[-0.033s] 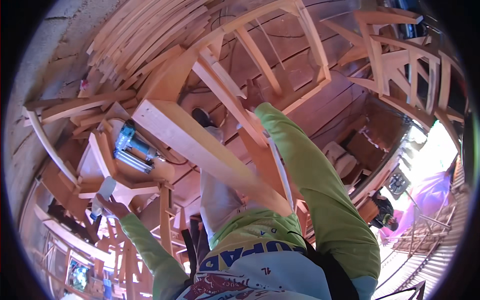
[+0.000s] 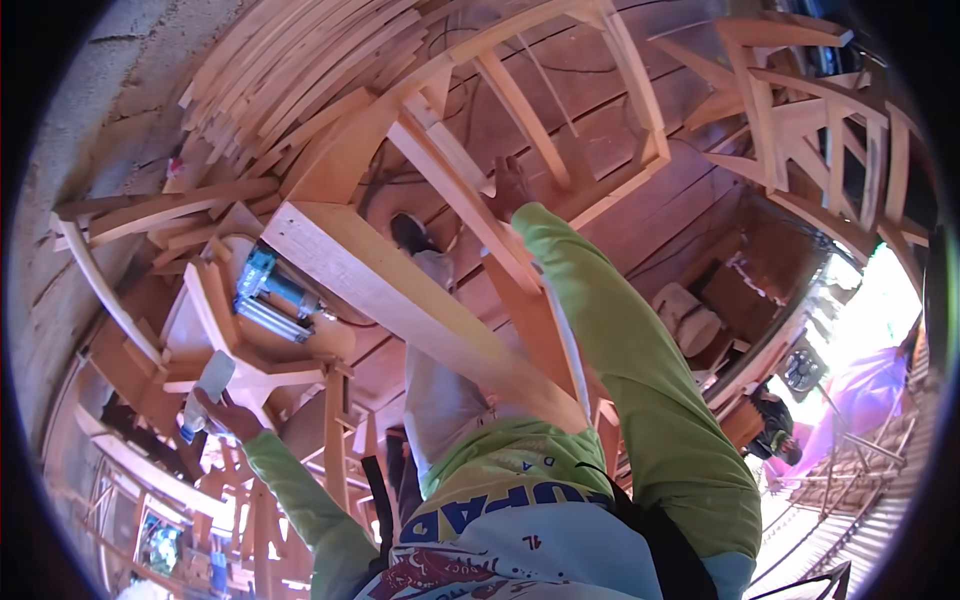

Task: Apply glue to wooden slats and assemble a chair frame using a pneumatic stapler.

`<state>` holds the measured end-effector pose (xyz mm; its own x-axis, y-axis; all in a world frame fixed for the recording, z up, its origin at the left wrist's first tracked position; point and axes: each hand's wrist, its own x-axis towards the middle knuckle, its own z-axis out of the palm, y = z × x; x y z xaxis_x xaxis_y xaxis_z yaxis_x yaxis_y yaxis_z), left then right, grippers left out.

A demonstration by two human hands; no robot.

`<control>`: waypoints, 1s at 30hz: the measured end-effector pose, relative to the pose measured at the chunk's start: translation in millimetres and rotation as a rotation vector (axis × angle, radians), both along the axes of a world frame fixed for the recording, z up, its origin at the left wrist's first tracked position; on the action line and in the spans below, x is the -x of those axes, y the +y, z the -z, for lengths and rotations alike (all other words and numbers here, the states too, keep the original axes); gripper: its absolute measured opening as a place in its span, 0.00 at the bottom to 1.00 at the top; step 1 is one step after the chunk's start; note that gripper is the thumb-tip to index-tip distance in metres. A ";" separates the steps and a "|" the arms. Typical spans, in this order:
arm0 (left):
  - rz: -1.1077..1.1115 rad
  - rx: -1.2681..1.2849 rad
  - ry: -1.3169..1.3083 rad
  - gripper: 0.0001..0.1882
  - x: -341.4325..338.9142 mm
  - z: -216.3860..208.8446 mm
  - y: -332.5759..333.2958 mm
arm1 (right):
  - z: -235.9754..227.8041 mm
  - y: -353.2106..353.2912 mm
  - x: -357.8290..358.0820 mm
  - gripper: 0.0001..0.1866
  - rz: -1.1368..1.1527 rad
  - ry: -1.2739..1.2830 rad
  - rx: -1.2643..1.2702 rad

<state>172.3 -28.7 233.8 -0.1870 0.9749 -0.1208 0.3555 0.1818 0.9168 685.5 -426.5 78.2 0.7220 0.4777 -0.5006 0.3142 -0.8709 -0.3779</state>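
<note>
A big wooden furniture frame (image 2: 465, 205) is set in front of the person's body, with its thick beam (image 2: 400, 290) pointed back at the green shirt (image 2: 490, 465). At the frame's middle, the right hand (image 2: 511, 188) is seen with its fingers up; whether the wood is gripped cannot be told. Left of the frame, a pale grey thing (image 2: 212, 378) is held in the curled left hand (image 2: 235, 415); its kind cannot be told. Also left of the frame, a blue-green nail gun (image 2: 270, 292) is laid down, with a hose (image 2: 350, 322) by it. The gun might be pulled down if the hose were caught by the dark shoe (image 2: 410, 233). The frame might be tipped if one side were pushed hard. Big blue letters (image 2: 470, 510) are printed on the shirt; any marks on the gun are too small to be read.
</note>
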 end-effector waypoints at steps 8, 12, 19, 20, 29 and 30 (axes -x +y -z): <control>0.116 0.072 -0.204 0.30 -127.8 -142.2 -16.8 | 13.7 2.8 -0.1 0.28 -0.130 0.025 -0.049; 0.447 0.211 -0.457 0.33 -189.8 -215.1 -40.9 | -26.1 -10.3 -13.8 0.30 0.033 -0.055 -0.326; 1.049 0.419 -0.377 0.42 -308.5 -309.5 -101.1 | -246.2 -52.5 -44.3 0.34 0.701 1.068 -1.201; 1.084 0.367 -0.310 0.39 -329.1 -315.7 -114.1 | -271.7 -54.9 -41.8 0.34 0.765 1.258 -1.361; 1.871 0.530 -0.017 0.29 -459.6 -388.8 -201.2 | -360.1 -88.8 -35.4 0.31 0.547 1.262 -1.644; 1.947 0.523 0.095 0.28 -470.4 -395.4 -205.7 | -362.1 -91.8 -35.5 0.29 0.554 1.244 -1.582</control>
<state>642.7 -234.4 629.2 0.8454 -0.2735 -0.4588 0.4024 -0.2386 0.8838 721.0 -518.3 440.3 0.5864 0.7863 -0.1946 -0.7566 0.4457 -0.4785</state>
